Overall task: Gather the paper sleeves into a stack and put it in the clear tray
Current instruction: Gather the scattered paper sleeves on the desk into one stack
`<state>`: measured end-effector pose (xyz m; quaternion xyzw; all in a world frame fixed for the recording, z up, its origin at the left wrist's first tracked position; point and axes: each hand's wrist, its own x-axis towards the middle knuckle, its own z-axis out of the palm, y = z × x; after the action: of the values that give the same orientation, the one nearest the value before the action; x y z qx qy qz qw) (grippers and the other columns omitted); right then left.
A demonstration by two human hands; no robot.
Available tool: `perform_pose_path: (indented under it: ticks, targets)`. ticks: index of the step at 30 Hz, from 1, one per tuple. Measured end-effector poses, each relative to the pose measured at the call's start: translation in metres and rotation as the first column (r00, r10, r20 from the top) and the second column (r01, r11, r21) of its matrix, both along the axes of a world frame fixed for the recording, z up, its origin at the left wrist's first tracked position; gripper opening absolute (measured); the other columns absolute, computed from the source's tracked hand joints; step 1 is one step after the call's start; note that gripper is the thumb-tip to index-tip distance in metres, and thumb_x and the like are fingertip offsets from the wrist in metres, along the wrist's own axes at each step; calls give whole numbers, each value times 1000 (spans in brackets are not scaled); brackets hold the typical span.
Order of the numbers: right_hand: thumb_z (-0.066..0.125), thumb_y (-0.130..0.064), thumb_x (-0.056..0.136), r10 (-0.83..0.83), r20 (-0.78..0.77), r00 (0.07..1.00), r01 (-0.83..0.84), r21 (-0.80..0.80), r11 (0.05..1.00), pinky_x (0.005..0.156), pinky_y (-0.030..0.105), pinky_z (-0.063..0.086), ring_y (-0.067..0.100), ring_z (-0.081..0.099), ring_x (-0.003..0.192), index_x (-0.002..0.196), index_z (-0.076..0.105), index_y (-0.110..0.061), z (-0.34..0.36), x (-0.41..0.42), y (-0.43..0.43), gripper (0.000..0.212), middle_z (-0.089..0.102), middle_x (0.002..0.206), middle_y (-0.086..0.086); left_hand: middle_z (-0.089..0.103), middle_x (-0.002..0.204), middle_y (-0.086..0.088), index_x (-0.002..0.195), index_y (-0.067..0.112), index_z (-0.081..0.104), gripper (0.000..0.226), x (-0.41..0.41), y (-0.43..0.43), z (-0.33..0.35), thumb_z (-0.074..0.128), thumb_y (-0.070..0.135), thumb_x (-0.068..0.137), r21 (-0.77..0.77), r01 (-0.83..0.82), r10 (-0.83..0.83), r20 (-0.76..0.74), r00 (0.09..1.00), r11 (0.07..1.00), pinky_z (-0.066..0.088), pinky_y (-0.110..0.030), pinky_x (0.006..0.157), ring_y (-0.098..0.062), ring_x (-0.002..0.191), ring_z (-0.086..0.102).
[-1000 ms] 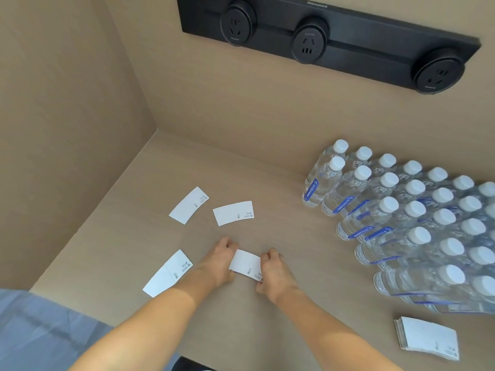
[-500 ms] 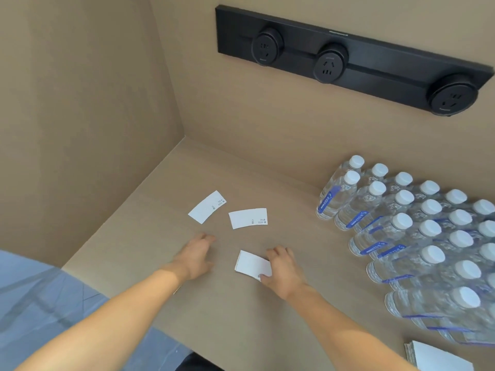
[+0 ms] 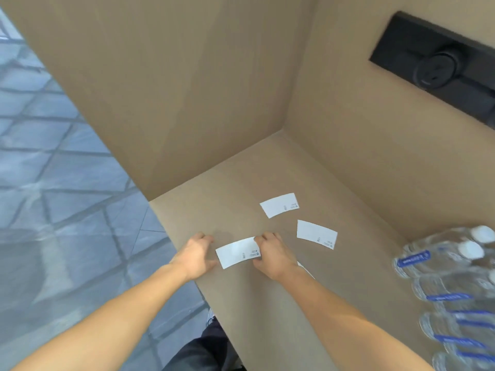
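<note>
Pinching a paper sleeve (image 3: 238,252) near the counter (image 3: 267,311) edge between my left hand (image 3: 195,257) and right hand (image 3: 273,254), I'm squaring it flat; two sleeves (image 3: 280,205) are lying beyond, tray unseen.

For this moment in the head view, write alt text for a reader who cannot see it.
Two bare hands, left hand and right hand, grip the ends of one white paper sleeve near the left edge of a tan counter. Two more sleeves lie flat beyond it, apart; blurred water bottles stand to the right.
</note>
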<state>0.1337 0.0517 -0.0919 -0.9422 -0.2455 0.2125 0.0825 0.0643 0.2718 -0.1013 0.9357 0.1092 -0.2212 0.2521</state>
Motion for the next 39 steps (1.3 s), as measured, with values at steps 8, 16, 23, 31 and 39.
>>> perform_pose_path:
  ticks: [8,16,23,31,39]
  targets:
    - [60,-23,87,64,-5,998,-64,-59,996,90,37,49,25,40,122,128,52,-13,0,14,11,43,48,127,4,44,134,-3,140,16,42,61,-8,-9,-4,67,33,87,-25,-28,28,-2,1000,999,47,-36,98,-27,121,50]
    - [63,-18,88,81,-39,996,-84,-90,992,87,38,52,24,38,123,128,50,-14,-5,20,18,43,45,129,2,45,133,0,135,20,44,57,0,-26,-7,67,36,85,74,-47,49,-24,999,996,46,-39,98,-24,122,44]
    - [64,-11,85,107,-82,991,-118,-136,984,88,40,52,23,38,121,120,52,-10,-15,20,21,37,41,130,2,46,123,2,125,20,51,50,2,-32,-11,66,37,81,131,-21,23,-9,1000,991,50,-36,93,-20,115,44]
    - [65,-14,85,57,-40,998,-62,-133,989,87,38,51,23,39,121,121,53,-8,-8,13,6,39,41,128,4,45,121,0,123,17,52,50,15,-39,-6,66,37,80,138,81,-82,2,997,987,49,-36,94,-22,114,45]
    - [69,-25,82,-317,-10,948,314,-105,943,91,37,47,25,40,123,127,51,-10,16,-13,-89,51,44,129,4,45,124,-2,121,16,51,52,66,-118,21,68,38,77,169,472,-490,84,868,865,47,-37,90,-25,117,43]
